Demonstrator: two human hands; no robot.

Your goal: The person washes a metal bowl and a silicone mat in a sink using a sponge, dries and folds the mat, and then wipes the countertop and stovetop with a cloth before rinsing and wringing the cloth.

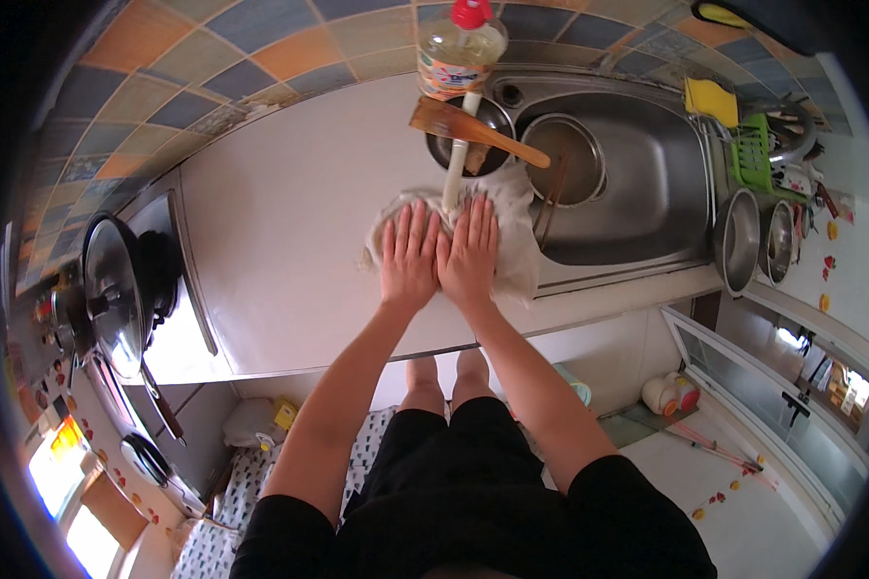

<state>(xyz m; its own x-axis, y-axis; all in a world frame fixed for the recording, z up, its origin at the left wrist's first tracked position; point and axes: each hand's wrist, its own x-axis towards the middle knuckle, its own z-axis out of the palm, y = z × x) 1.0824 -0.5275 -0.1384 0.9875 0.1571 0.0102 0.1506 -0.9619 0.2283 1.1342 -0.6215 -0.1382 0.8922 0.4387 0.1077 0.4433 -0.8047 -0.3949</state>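
My left hand and my right hand lie palm down side by side, thumbs close together, pressing on a crumpled off-white cloth. Beneath the cloth is the pale countertop; its right part reaches the sink's edge. Just beyond my fingertips ends a long white handle, which slants across a dark round pan or bowl. Over that lies a wooden spatula. Something brown rests inside the pan or bowl; I cannot tell what.
The stainless-steel sink at right holds a metal pot with liquid and chopsticks. A dish-soap bottle stands by the tiled wall. Metal bowls stand right of the sink; a lidded wok is at left.
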